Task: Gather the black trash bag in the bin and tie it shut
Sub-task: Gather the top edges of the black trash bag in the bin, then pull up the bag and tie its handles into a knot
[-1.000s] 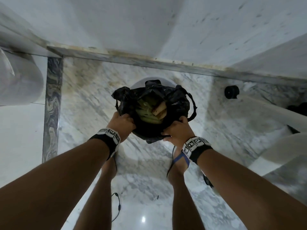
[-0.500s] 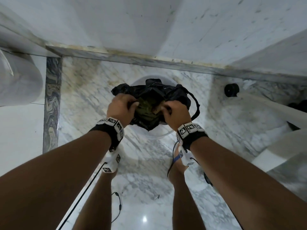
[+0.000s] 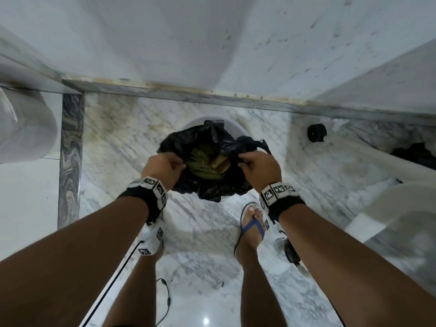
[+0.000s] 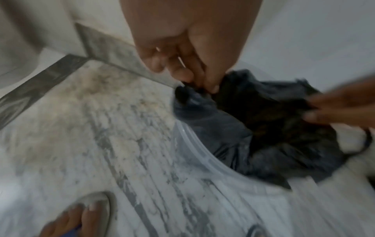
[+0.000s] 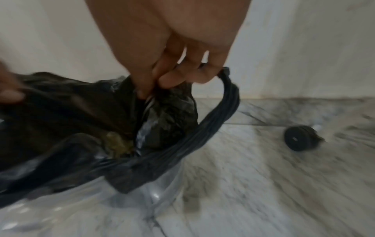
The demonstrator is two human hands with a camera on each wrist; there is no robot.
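Both hands on the bag, mouth still open

From where I'm watching, the left hand [image 3: 162,167] and the right hand [image 3: 258,171] each pinch the rim of the black trash bag [image 3: 207,185] mid-frame in the head view. It sits in the pale bin [image 3: 233,127] on the marble floor [image 3: 113,142]. Green and tan trash [image 3: 207,164] shows inside, and a loop handle [image 5: 221,112] hangs off the right-hand side.

Bare forearms, black wristbands [image 3: 139,197] with white coded marker blocks [image 3: 278,191], blue-strapped sandal [image 3: 253,228]
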